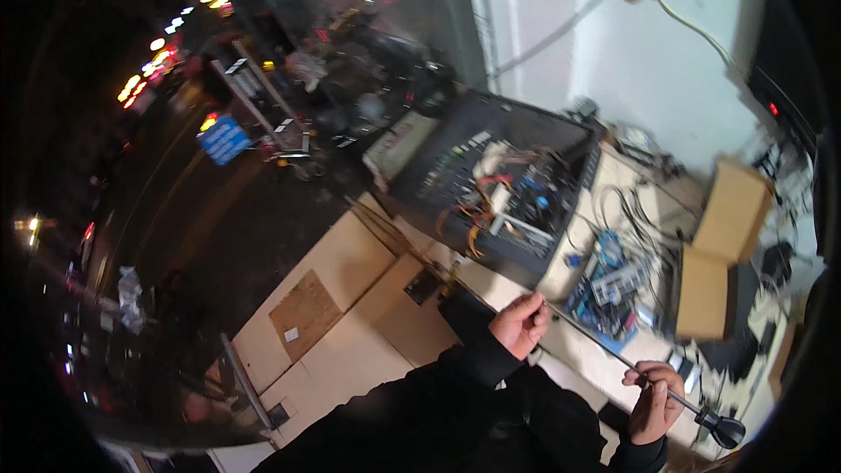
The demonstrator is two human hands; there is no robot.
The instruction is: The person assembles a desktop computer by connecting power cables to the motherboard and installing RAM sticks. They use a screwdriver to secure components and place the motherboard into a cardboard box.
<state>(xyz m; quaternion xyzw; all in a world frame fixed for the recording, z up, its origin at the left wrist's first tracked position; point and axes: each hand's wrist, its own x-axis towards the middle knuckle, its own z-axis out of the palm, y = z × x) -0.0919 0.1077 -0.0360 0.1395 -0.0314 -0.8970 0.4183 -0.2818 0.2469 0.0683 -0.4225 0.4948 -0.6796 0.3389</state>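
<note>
A long-shafted screwdriver (604, 347) slants between my hands, its black bulbous handle low on the right. My right hand (657, 398) is closed around the shaft a little above the handle. At the shaft's far end my left hand (522, 324) pinches with thumb and fingers. Whatever lies in that pinch, perhaps something tiny at the tip, is too small to make out. Just beyond the shaft lies a blue circuit board (604, 307) with a silver metal part on it.
An open black computer case (526, 184) full of coloured wires stands beyond my hands. An open cardboard box (705, 289) is at the right, near black cables (635, 219). Wooden panels (320, 320) lie left. A dark street with blurred lights shows at far left.
</note>
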